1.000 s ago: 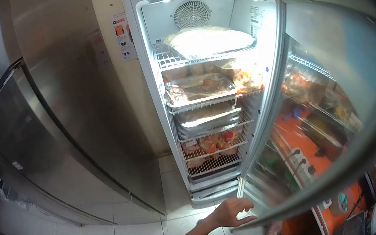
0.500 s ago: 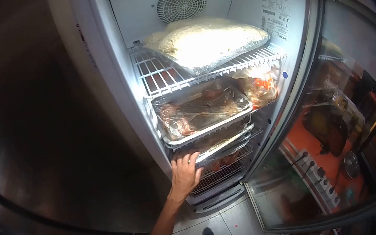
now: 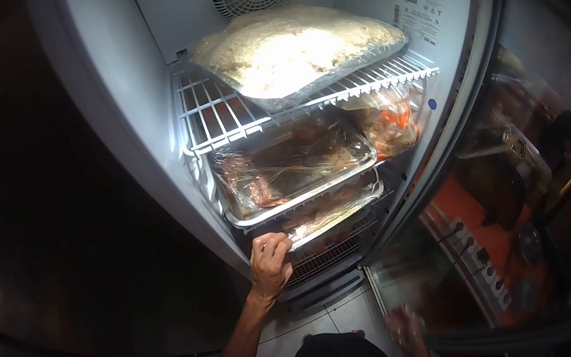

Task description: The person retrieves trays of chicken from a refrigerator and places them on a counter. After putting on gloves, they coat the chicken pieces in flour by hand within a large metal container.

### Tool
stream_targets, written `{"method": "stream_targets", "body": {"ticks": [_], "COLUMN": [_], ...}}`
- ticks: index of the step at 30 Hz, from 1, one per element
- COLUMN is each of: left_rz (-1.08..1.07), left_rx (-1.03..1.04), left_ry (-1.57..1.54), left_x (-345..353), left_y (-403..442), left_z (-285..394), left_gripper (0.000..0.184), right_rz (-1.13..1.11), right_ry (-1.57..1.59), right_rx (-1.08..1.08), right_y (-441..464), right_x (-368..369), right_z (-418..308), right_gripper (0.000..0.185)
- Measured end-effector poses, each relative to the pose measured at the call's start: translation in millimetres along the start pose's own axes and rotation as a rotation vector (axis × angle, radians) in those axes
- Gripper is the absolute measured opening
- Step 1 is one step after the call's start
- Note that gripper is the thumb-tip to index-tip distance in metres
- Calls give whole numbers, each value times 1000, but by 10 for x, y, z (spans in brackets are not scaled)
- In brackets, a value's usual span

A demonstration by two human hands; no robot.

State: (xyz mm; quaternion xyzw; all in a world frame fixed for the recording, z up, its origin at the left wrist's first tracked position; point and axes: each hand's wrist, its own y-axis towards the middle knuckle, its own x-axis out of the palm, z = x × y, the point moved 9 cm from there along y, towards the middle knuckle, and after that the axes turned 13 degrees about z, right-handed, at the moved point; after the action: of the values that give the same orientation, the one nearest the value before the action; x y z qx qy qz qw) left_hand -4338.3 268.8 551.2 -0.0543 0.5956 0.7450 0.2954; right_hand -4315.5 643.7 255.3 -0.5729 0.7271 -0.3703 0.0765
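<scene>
My left hand [image 3: 270, 264] has its fingers curled over the front left corner of a film-covered tray [image 3: 335, 217] on a lower level of the fridge. The tray slants slightly, its rim showing at the front. Low on the right, my right hand [image 3: 405, 327] is raised beside the open glass door, smeared by motion, and I see nothing in it. Directly above the gripped tray sits another metal tray [image 3: 307, 203], wrapped in clear film with reddish meat inside.
A large clear bag of pale food [image 3: 304, 48] rests on the top wire shelf [image 3: 219, 118]. Behind the upper tray's right side is a bag with orange and red pieces [image 3: 394, 123]. The glass door [image 3: 450, 257] stands open on the right, over the tiled floor [image 3: 291, 349].
My view has moved closer to the fridge. My left hand has closed on the lower tray's corner, which sits straighter under the upper tray. My right hand has come into view.
</scene>
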Motion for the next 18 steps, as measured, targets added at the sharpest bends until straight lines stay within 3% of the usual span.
{"method": "stream_targets", "body": {"ticks": [3, 8, 11, 16, 18], "left_rz": [46, 117, 154, 273, 340], "left_rx": [10, -69, -46, -363, -362], "left_ry": [0, -13, -9, 120, 83], "left_x": [-96, -206, -156, 119, 95], "left_y": [-215, -421, -357, -392, -255], "left_z": [43, -114, -154, -615, -600], "left_gripper": [46, 47, 44, 40, 42], "right_rz": [-294, -499, -333, -378, -397], "right_ry": [22, -136, -65, 23, 31], "right_rx": [-85, -92, -101, -111, -135], "right_y": [-115, -105, 268, 97, 77], "right_x": [1161, 2215, 2460, 2991, 3049], "right_z": [-643, -950, -919, -1071, -1074], "right_gripper": [30, 29, 28, 27, 25]}}
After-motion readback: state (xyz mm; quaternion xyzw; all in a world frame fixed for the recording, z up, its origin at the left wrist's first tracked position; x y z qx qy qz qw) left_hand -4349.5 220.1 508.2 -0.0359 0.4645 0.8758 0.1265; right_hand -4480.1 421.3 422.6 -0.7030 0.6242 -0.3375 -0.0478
